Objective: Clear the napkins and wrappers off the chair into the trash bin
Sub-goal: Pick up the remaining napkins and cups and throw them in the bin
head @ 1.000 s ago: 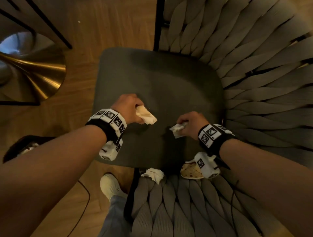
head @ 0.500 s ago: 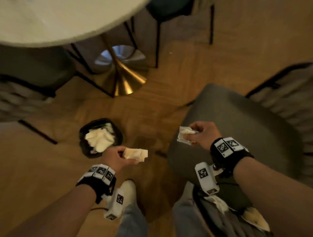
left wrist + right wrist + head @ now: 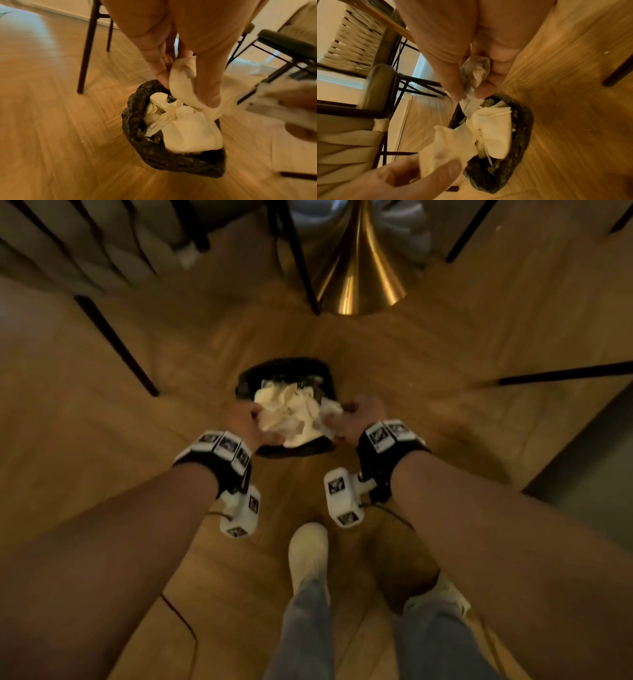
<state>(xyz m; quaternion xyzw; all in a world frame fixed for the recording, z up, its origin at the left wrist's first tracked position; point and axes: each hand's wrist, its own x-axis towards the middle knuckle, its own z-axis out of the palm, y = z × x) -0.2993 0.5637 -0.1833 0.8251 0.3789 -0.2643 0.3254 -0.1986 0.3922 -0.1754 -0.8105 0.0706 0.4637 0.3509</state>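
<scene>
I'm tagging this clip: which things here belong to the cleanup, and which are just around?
Job: left hand pinching a napkin; right hand pinching a wrapper; trash bin.

Around: brass table base; chair legs; wooden floor.

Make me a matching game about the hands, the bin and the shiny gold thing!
Things:
1. left hand
2. right hand
3. trash bin
4. gold table base

States or places:
a. stands on the floor beyond the bin
b. pinches a clear crinkly wrapper
c. lined with a black bag, holding white napkins
d. grips a white napkin over the bin

Pairs: 1-d, 2-b, 3-c, 4-a
</scene>
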